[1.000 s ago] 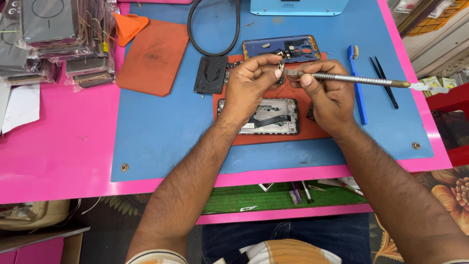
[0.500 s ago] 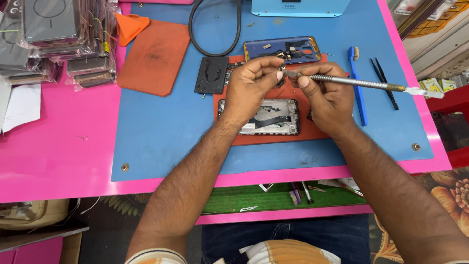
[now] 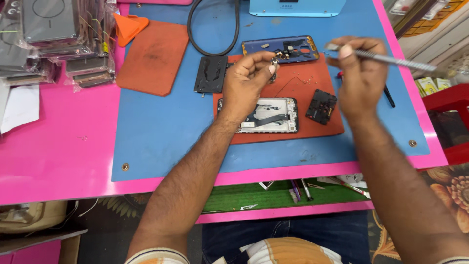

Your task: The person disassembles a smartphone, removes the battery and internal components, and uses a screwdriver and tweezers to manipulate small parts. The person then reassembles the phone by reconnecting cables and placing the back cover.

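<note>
Pinching a small metal part [image 3: 274, 62] between thumb and fingertips, the left hand [image 3: 248, 80] hovers over the rust-red work pad [image 3: 293, 124] that lies on the blue mat [image 3: 161, 132]. The right hand [image 3: 359, 73] is closed around a slim metal screwdriver [image 3: 391, 59], its shaft running out to the right past the pad's right edge and its tip near the thumb; the two hands are apart, the right one blurred.

On the red pad, under the left wrist, lies an opened phone [image 3: 266, 115] with its inner frame and a dark flex cable showing. Just to the right of it on the same pad sits a small black square component [image 3: 321, 106]. At the pad's far edge rests a blue phone back frame [image 3: 288, 49], and beside the pad's left far corner lies a black inner cover plate [image 3: 211, 74]. A black cable [image 3: 215, 29] loops on the mat beyond that plate.

Well to the left of the pad lies a second, larger orange-brown mat [image 3: 151, 58], with an orange triangular pick [image 3: 129, 25] at its far corner. Farther left, on the pink table [image 3: 58, 146], a stack of clear plastic sleeves [image 3: 53, 39] holds grey flat panels, bound with bands; a white paper [image 3: 19, 107] lies near them. Beyond the pad, at the top of the view, stands a light blue box-shaped device [image 3: 298, 6]. To the right of the pad, off the table, small yellow-green packets [image 3: 432, 84] sit beside a red stool [image 3: 452, 117].
</note>
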